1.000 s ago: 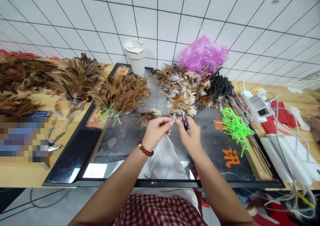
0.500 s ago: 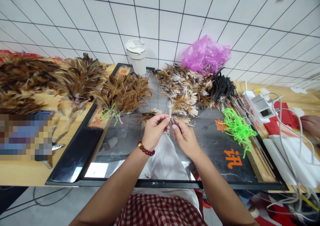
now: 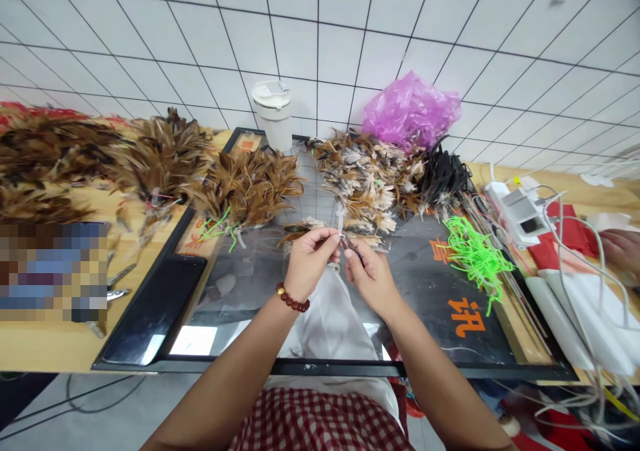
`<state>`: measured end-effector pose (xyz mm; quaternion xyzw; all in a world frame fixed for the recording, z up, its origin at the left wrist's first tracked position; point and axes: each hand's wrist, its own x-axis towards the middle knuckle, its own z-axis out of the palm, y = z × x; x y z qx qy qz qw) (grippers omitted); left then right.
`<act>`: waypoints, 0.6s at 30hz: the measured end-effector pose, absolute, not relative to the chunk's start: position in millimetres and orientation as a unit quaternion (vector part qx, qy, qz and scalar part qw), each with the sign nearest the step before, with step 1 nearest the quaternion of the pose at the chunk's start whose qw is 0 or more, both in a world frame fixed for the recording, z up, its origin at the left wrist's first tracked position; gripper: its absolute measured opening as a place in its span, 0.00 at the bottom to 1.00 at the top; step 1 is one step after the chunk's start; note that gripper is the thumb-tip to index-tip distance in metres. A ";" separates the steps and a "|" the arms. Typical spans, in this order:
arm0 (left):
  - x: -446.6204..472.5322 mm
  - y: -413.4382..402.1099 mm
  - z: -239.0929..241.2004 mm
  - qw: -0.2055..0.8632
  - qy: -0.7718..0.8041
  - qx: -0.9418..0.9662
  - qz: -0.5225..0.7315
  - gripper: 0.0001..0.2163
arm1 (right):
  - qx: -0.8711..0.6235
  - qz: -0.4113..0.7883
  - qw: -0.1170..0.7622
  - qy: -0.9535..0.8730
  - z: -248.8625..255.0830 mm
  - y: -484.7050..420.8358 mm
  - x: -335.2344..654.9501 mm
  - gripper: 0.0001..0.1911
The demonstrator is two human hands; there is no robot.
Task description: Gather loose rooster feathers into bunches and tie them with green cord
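Over the dark glass board, my left hand (image 3: 314, 256) is closed in a pinch on a thin whitish strip (image 3: 341, 223), which sticks up past the fingertips. Close beside it, my right hand (image 3: 369, 272) is closed too, thumb against forefinger. A thin dark sliver shows at its tips, too small to name. Dark-tipped feathers (image 3: 295, 230) lie just behind my left fingers; whether they are held I cannot tell. Beyond my hands are a heap of pale and brown feathers (image 3: 367, 184) and a bunch of brown feathers (image 3: 245, 181).
Bright green strands (image 3: 477, 258) and black feathers (image 3: 445, 171) lie right. A lidded white cup (image 3: 274, 114) and a purple plastic bag (image 3: 413, 108) stand by the wall. A black phone (image 3: 155, 308) rests left. Another person's hand (image 3: 623, 248) shows at far right, near cables.
Almost nothing differs. Both hands keep the same pinch at the same place, with only a very slight shift at the fingertips. The other person's hand at far right moves slightly.
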<state>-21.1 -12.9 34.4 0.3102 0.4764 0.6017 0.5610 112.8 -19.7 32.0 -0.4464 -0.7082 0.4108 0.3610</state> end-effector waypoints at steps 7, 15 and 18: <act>-21.0 -13.1 33.8 0.555 0.482 0.323 0.596 0.09 | -0.447 0.413 0.366 -0.704 30.4 -18.7 113.1 0.12; -22.2 -13.4 28.6 0.517 0.503 0.367 0.587 0.09 | -0.455 0.410 0.361 -0.703 30.2 -18.9 112.2 0.12; -22.0 -14.4 26.2 0.487 0.511 0.396 0.588 0.08 | -0.460 0.404 0.362 -0.703 30.3 -19.0 111.7 0.12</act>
